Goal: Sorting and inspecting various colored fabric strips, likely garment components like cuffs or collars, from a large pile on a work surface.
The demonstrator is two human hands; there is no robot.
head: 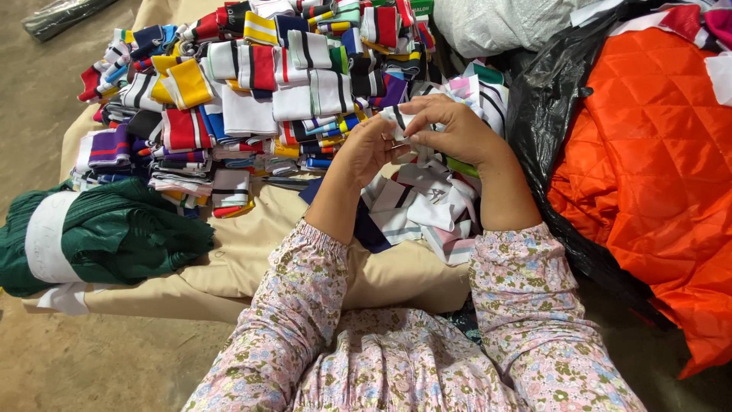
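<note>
Holding a small striped knit piece between both hands above a lap pile.
Left hand pinches its seven-o'clock end, right hand its two-o'clock end; stacked collars lie at eleven o'clock.

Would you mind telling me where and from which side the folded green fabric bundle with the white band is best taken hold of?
Probably at the white band around the green fabric bundle. It binds the folds near the left end, so a grip there should keep them together. Come from above at that end; the cloth-covered surface and the pile of striped knit pieces crowd the right.
</note>
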